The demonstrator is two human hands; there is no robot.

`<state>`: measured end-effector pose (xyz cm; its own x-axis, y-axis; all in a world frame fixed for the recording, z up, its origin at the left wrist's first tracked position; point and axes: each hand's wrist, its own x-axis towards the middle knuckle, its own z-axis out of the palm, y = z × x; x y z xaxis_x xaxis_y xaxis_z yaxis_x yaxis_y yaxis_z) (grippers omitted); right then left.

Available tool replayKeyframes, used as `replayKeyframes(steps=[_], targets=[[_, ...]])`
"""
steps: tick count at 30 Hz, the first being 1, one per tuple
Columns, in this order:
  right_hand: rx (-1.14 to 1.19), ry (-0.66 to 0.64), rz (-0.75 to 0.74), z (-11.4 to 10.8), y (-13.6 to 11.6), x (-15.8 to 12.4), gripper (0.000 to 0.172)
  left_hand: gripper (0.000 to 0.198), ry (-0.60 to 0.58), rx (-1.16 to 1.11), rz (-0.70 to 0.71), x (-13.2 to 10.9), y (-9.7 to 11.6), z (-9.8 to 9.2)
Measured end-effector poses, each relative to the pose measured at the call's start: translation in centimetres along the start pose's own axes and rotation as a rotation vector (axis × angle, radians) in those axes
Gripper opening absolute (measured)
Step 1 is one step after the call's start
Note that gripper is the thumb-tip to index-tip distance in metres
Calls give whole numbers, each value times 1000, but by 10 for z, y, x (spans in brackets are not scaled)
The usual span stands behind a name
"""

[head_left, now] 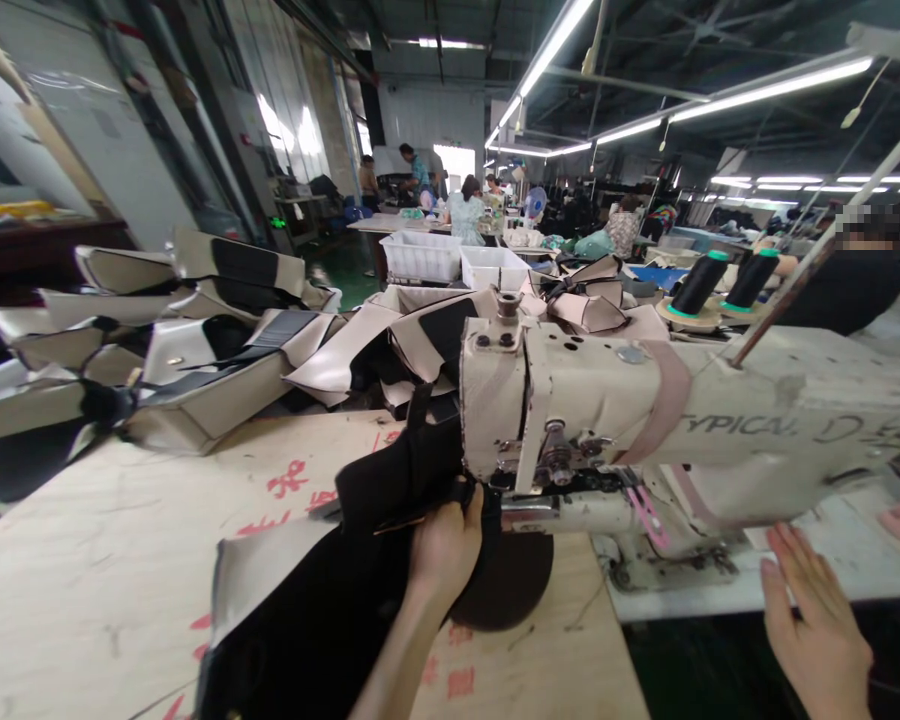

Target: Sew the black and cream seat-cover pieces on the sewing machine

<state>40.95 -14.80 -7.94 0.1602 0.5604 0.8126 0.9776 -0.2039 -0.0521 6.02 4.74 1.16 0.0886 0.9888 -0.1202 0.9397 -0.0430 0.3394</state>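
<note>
My left hand (444, 555) is closed on a black and beige bag piece (307, 610), close to the needle end of a cream sewing machine (585, 400). The bag's black part is pushed up against the machine's narrow cylinder arm (562, 512), and its beige side lies over the wooden board. The fingertips and the stitching spot are partly hidden by black material. At the right, my right hand (817, 610) is held flat with fingers stretched out and nothing in it. It is by the machine's base; whether it touches the white tabletop (870, 560), I cannot tell.
A pile of beige and black bag pieces (217, 400) covers the far side of the wooden board (120, 560). Two black thread cones (697, 285) stand behind the machine. White crates (420, 258) are farther back. A person in dark clothes (855, 270) sits at right; others work beyond.
</note>
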Motion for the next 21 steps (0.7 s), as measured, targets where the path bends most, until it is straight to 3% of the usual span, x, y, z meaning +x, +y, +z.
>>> replayKeyframes(steps=[10, 14, 21], targets=[[-7, -33, -15, -27, 8, 57, 39, 41, 76, -19, 23, -4, 1, 2], [-13, -45, 30, -23, 3, 56, 49, 40, 89, -3, 21, -4, 2, 6], [-27, -32, 65, -19, -5, 55, 47, 39, 89, 0, 14, 4, 1, 8]])
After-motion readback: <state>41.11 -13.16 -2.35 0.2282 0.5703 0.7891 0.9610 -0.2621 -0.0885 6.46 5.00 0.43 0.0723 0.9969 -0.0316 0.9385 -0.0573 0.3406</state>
